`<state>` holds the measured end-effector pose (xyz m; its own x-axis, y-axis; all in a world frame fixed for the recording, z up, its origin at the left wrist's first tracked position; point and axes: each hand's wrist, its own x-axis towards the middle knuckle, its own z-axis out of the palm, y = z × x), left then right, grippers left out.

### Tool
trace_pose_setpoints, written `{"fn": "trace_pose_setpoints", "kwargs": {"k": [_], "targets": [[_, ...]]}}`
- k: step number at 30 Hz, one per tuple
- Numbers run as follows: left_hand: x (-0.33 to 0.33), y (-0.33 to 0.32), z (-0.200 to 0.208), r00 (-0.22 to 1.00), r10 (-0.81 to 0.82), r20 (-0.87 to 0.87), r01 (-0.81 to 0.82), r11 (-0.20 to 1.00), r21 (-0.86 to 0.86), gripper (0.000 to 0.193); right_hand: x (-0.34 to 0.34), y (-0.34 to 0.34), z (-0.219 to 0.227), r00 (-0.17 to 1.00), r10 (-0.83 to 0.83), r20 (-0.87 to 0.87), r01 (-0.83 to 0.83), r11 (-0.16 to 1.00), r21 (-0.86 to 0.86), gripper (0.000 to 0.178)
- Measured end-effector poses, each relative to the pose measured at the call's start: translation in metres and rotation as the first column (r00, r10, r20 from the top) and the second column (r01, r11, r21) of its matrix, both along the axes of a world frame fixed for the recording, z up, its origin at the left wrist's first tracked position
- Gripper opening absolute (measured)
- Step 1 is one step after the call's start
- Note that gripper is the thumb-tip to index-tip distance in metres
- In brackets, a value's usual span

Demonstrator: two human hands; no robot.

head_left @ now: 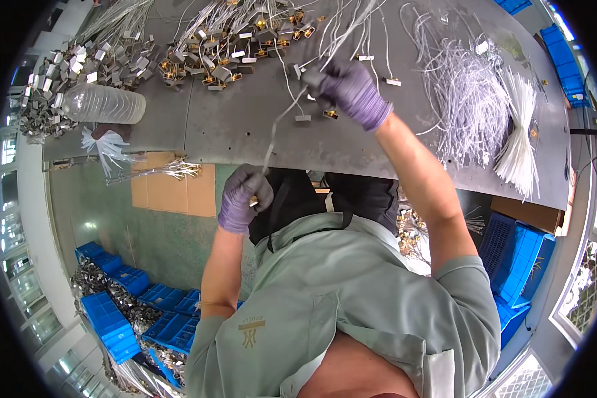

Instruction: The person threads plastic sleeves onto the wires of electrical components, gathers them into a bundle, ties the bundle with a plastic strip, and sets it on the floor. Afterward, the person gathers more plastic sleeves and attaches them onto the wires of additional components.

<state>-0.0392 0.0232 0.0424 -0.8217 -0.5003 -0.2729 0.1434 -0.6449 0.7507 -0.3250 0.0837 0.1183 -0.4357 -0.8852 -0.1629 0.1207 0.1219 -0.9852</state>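
A thin pale wire point(274, 132) runs on a slant between my two gloved hands. My left hand point(245, 196), in a grey and purple glove, is closed on its lower end, just off the table's front edge. A small brass-coloured bit point(253, 200) shows at those fingers. Over the table, my right hand point(351, 93) is closed round the wire's upper part; the exact grip is hidden by the glove. Beyond it, several wires with small metal blocks point(393, 81) on their ends fan out. A loose block point(302, 118) lies near the right hand.
Wired metal and brass parts point(225, 56) are heaped at the back, and grey blocks point(46, 93) at the left by a clear plastic bottle point(106, 104). Tangled white wires point(467, 99) and a tied bundle point(519, 132) lie right. Blue crates point(109, 322) stand on the floor.
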Motion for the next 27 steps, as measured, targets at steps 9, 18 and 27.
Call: {"fn": "trace_pose_setpoints", "kwargs": {"k": [9,18,27], "targets": [[-0.115,-0.075,0.126,0.982,0.176,-0.063,-0.156,0.585,-0.796,0.037,0.044,-0.008,-0.003,0.748,0.362,-0.557,-0.385,0.919,0.081,0.013],[-0.190,-0.120,0.174,0.811,0.230,-0.538,-0.448,0.836,-0.317,0.017,0.036,-0.033,0.041,0.688,0.130,-0.714,-0.351,0.921,-0.170,0.022],[-0.229,-0.234,0.190,0.926,0.263,-0.271,-0.371,0.771,-0.518,0.019,0.104,0.039,-0.041,0.928,0.230,-0.292,-0.224,0.973,0.054,0.027]]}}
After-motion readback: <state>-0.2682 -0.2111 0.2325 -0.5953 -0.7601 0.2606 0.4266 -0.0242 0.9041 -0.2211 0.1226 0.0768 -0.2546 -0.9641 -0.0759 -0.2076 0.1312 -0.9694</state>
